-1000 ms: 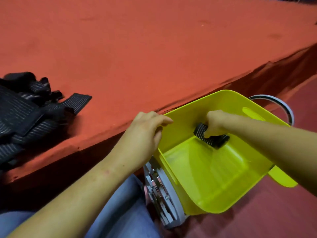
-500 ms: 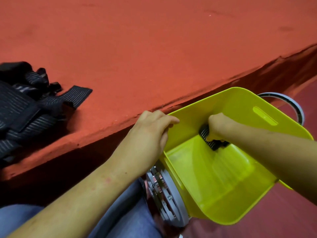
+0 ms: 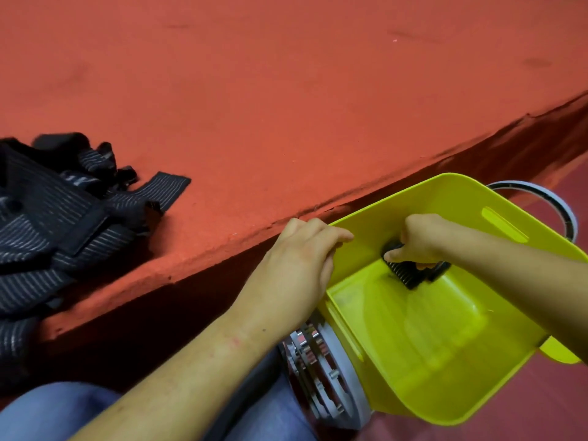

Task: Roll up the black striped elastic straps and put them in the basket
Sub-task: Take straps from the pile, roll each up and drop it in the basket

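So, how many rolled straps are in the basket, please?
1: the rolled strap at the far wall of the basket, gripped by the right hand; the arm may hide others.

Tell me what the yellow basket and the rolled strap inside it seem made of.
Basket: apparently moulded plastic, smooth and glossy; light glares off its floor and the walls curve seamlessly. Rolled strap: probably woven elastic webbing, matte black, with fine pale ribbed stripes across it.

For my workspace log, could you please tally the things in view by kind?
Yellow basket: 1
Rolled strap, inside the basket: 1
Heap of loose straps on the red table: 1
Grey round frames: 2
Hands: 2, left hand gripping the basket rim, right hand gripping the rolled strap
Total: 7
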### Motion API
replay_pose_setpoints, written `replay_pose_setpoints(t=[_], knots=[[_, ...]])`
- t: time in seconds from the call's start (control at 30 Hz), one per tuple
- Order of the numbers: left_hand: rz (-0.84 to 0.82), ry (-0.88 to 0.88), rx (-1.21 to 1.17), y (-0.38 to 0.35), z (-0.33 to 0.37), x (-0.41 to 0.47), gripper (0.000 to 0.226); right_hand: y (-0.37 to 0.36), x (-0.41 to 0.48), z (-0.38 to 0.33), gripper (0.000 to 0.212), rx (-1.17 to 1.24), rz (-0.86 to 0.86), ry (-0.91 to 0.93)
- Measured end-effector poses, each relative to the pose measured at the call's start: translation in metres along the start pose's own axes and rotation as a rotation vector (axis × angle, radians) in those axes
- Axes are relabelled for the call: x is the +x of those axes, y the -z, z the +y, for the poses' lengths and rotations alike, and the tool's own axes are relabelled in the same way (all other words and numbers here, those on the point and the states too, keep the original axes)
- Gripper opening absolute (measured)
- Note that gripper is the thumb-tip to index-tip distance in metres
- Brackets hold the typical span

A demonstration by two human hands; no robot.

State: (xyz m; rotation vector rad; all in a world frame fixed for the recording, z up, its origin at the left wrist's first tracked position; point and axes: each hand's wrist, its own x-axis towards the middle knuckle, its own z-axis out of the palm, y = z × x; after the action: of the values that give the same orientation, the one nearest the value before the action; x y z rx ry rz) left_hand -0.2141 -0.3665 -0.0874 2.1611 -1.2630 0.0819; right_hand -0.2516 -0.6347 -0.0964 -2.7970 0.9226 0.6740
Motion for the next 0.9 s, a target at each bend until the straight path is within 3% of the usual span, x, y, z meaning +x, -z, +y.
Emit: replay_pose_setpoints(t=[0.2,0.33,0.5,0.7,0.9], knots=[[0.031,0.01,-0.122,0.016,-0.004,-0.009,0.034,0.022,-0.044,-0.024,0.024,0.301,0.143,0.186],[0.13,0.07,-0.193,0.035,-0.009,-0.033,0.031,0.032,-0.078,-0.047,0.022,0.587,0.212,0.361],[0.196,0.173,-0.172,0.06,-0.03,-0.072,0.03,0.036,-0.115,-0.103,0.014,0.817,0.168,0.603],[0.246,0.316,-0.099,0.11,-0.07,-0.123,0.029,0.023,-0.141,-0.198,0.01,0.87,-0.016,0.828],[0.349,0.458,-0.003,0.155,-0.123,-0.169,0.035,-0.002,-0.138,-0.282,0.01,0.869,0.008,0.873]])
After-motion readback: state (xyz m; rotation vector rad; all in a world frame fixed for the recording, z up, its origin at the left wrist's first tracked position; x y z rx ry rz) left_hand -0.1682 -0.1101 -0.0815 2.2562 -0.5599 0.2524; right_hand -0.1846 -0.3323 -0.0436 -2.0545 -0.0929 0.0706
